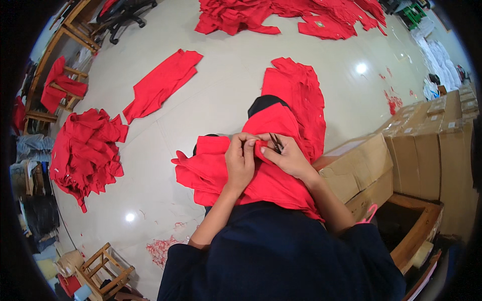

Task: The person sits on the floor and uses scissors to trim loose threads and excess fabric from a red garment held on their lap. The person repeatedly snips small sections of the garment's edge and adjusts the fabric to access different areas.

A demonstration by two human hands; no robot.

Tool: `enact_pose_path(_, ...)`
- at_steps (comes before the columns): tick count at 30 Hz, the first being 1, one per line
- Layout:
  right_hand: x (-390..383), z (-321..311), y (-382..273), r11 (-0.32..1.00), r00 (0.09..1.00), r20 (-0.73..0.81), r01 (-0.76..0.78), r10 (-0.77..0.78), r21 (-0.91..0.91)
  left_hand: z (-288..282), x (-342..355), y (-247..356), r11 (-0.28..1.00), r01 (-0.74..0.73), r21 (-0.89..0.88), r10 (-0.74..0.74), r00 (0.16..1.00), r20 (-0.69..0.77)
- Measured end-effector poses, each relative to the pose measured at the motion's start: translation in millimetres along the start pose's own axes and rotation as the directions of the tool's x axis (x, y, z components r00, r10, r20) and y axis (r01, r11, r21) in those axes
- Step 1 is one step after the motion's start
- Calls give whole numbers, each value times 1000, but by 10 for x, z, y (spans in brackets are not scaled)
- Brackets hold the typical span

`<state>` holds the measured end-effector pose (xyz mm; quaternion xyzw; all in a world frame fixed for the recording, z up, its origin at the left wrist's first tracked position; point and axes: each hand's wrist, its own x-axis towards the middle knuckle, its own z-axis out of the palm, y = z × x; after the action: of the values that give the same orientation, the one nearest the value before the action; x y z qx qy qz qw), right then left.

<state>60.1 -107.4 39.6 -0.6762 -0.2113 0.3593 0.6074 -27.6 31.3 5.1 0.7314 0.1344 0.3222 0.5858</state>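
A red garment (211, 170) lies bunched across my lap, one part draping toward the left. My left hand (240, 161) pinches a fold of it between thumb and fingers. Close against it, my right hand (292, 159) is closed, with a pair of small dark thread snips (276, 143) tucked in it, the pointed blades sticking up. The right thumb and fingertips also touch the raised fold. The exact spot between the fingertips is partly hidden. Beyond my knees, more red cloth (296, 90) stretches over the floor.
Red garment piles lie at the left (88, 150) and far side (236, 15), with a single red piece (163, 85) between. Cardboard boxes (416, 160) stand close on my right, beside a wooden frame (422, 236). A wooden stool (105, 271) is at lower left; red thread scraps (163, 249) litter the floor.
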Motion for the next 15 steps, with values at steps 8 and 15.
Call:
enact_pose_path(8,5,-8,-75,994,994,-34,107,-107,-9,-40,7,111,986,120,-115,-122,992,-14)
enact_pose_path(15,10,-22,-40,993,990,82,106,-110,61,-66,5,110,994,59,-95,-63,998,-30)
